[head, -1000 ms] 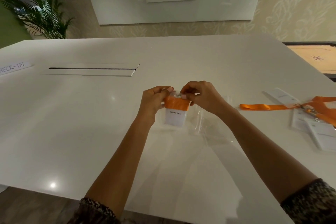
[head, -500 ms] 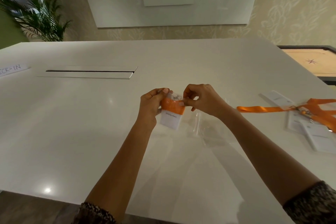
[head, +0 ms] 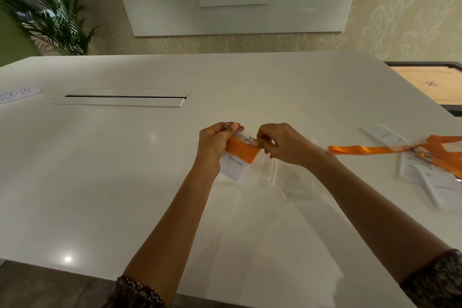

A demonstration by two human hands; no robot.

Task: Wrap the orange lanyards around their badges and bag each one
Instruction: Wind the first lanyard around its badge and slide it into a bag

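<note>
a: where's the badge (head: 235, 166) right now?

b: up off the table (head: 125, 170), between both hands. the left hand (head: 215, 144) has thumb and fingers pressed onto its upper left edge, right over the wound orange lanyard (head: 243, 150), probably so the turns can't slip loose.

a: and the other hand?

b: the right hand (head: 280, 144) is pinching at the metal clip (head: 247, 139) at the top, just beside the left thumb. looks like it's tucking or fixing the loose end, though the clip is too small to read clearly.

a: why hold it tilted with the name side up?

b: my guess: it keeps the wrap in sight. a clear bag (head: 280, 175) lies just below and to the right of the grip, close enough to slide the bundle straight in.

a: anything left?

b: yes, unwrapped lanyards (head: 375, 149) and more badges (head: 437, 182) lie well off to the right of the right wrist.
</note>
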